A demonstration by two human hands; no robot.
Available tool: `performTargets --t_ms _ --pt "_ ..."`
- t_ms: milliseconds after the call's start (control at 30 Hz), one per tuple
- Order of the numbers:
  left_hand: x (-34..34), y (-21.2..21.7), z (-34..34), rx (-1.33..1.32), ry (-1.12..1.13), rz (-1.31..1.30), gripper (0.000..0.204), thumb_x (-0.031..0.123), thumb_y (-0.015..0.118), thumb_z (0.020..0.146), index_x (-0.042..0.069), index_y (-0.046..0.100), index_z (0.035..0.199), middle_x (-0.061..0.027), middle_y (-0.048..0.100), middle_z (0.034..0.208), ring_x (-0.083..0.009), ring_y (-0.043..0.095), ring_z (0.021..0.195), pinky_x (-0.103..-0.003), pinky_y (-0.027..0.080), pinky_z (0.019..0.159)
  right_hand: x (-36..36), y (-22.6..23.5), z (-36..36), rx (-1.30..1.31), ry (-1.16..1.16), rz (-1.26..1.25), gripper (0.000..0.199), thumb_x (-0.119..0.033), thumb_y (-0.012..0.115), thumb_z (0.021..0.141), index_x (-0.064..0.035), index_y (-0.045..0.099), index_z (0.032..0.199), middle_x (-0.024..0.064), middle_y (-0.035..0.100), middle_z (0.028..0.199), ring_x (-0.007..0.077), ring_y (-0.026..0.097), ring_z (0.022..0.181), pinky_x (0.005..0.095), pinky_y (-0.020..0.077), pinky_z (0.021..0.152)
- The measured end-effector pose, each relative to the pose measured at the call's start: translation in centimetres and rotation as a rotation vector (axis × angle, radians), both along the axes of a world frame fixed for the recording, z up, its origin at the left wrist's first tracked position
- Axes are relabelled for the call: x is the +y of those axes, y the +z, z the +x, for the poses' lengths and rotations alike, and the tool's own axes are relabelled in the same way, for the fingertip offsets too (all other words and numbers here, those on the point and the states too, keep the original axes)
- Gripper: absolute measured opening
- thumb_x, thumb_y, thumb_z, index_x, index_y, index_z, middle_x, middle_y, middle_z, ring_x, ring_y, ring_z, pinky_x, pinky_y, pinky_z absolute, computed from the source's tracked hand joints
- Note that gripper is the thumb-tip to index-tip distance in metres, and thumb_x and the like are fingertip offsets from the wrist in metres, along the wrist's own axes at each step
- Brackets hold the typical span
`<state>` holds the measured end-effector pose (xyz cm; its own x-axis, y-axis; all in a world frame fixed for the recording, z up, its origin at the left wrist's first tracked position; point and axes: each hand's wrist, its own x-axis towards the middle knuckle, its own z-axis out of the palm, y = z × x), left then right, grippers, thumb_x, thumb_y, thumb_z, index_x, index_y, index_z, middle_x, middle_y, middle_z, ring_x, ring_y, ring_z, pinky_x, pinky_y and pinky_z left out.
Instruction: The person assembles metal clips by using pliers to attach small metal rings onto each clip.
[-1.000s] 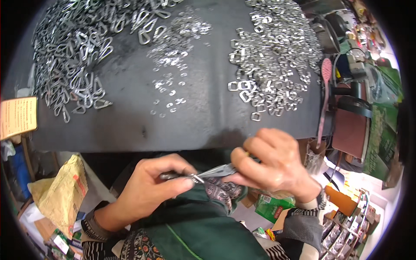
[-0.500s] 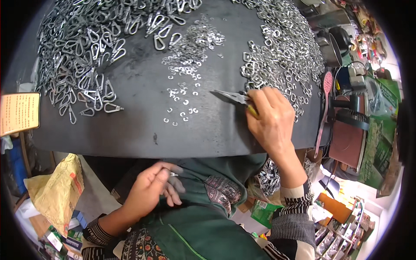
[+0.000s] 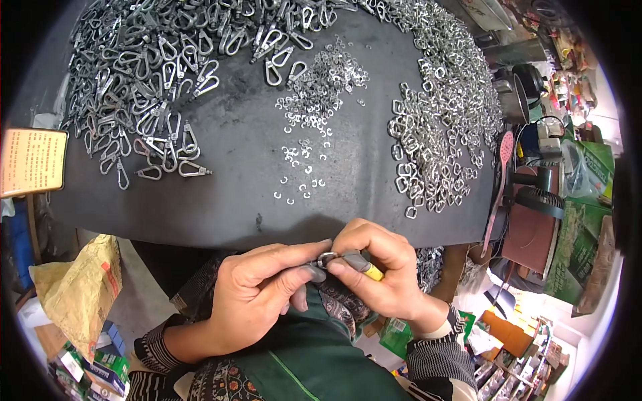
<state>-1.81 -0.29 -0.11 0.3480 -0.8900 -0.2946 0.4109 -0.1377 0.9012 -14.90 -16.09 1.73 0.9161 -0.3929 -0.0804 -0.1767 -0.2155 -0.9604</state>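
At the table's near edge my two hands meet fingertip to fingertip. My left hand [image 3: 251, 287] is closed, thumb and forefinger pinching a small metal piece that the fingers mostly hide. My right hand [image 3: 388, 271] is wrapped around pliers with yellow-and-grey grips [image 3: 372, 271]; their jaws are out of sight. A small silver ring [image 3: 326, 256] shows between the two sets of fingertips, and I cannot tell which hand carries it. Beyond the hands, small C-shaped metal rings [image 3: 307, 170] lie scattered, running back to a heap of the same kind [image 3: 328, 77].
Snap hooks [image 3: 167, 73] form a big pile at the far left, and squarish metal rings [image 3: 435, 147] another on the right. A pink perforated paddle [image 3: 505, 147] and a small black fan [image 3: 538, 200] stand along the right edge. A lit screen [image 3: 33, 162] is at the left edge.
My right hand has come from beside the ring pile down and left to my left hand, pliers still in it. My left hand has risen slightly toward the table edge. The view has shifted slightly.
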Motion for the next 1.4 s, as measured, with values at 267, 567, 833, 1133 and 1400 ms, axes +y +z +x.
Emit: performTargets --t_ms 267,567,833,1133,1400 --pt "0.8 -0.6 -0.1 0.143 -0.071 0.102 0.021 0.002 0.06 0.097 -0.001 0.068 0.116 -0.0045 0.069 0.083 -0.0061 0.061 0.061 -0.02 0.047 0.054 -2.9 2.1 1.0 0.06 0.329 -0.424 0.019 -0.012 0.073 0.079 -0.0044 0.061 0.091 0.0089 0.055 0.077 0.0272 0.059 0.073 0.0401 0.0459 0.063" --pt "2.1 -1.6 -0.7 0.184 -0.341 0.091 0.019 0.006 0.064 0.095 -0.002 0.068 0.112 -0.0063 0.072 0.089 -0.0068 0.064 0.069 -0.021 0.051 0.063 -9.9 2.2 3.0 0.078 0.443 -1.452 0.035 -0.032 0.076 0.073 -0.0116 0.057 0.096 0.0041 0.051 0.092 0.0226 0.054 0.093 0.0382 0.0437 0.085" --pt "1.9 -1.0 0.3 0.227 -0.359 0.141 0.016 0.005 0.063 0.096 -0.003 0.068 0.108 -0.0099 0.072 0.092 -0.01 0.066 0.076 -0.024 0.054 0.071 -10.2 2.4 4.9 0.024 0.569 -1.461 0.032 -0.03 0.072 0.074 -0.0105 0.058 0.096 0.0035 0.05 0.089 0.0211 0.053 0.093 0.0372 0.0435 0.085" --pt "1.7 -0.9 0.7 -0.122 -0.285 -0.054 0.015 0.002 0.07 0.088 0.001 0.074 0.102 -0.008 0.071 0.095 -0.013 0.066 0.086 -0.027 0.051 0.075 -9.7 3.3 5.2 0.037 0.654 -1.569 0.023 -0.025 0.064 0.074 -0.009 0.059 0.091 0.0026 0.052 0.087 0.0194 0.052 0.088 0.0346 0.0417 0.076" --pt "0.4 0.2 2.1 0.316 -0.057 0.169 0.015 0.004 0.065 0.092 -0.001 0.069 0.106 -0.0052 0.067 0.087 -0.0039 0.05 0.06 -0.019 0.039 0.05 -7.4 6.2 3.5 0.092 0.599 -1.288 0.037 -0.037 0.077 0.072 -0.009 0.062 0.091 0.0038 0.054 0.081 0.0225 0.055 0.072 0.0358 0.043 0.062"
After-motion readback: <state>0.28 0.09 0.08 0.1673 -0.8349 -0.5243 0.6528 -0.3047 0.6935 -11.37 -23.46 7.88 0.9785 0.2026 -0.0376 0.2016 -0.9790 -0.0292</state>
